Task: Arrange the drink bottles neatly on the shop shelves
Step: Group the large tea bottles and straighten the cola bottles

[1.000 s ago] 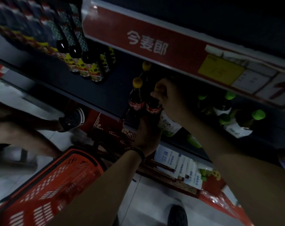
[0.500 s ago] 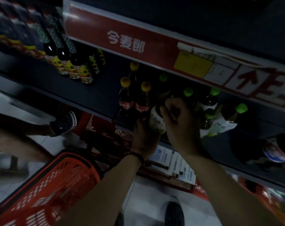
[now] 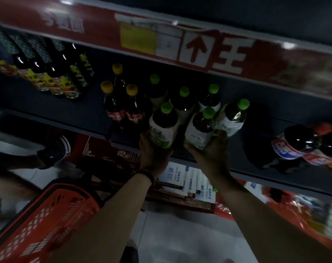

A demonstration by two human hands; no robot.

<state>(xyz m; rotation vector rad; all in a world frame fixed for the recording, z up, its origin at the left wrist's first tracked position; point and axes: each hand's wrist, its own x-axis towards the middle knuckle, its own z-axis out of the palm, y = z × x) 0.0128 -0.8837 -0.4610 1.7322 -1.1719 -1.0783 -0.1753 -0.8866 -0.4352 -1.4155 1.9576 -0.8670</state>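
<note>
Toppling is the risk. Left hand grips a green-cap bottle by its base at the shelf lip; right hand grips a second bottle. Just past the right fingers a third bottle leans. A nudge could tip it, or knock the colas beside the left hand.

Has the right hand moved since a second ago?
Yes. The right hand has left the yellow-capped cola bottles and gone right along the shelf; it now grips the base of a green-capped bottle next to the left hand.
</note>
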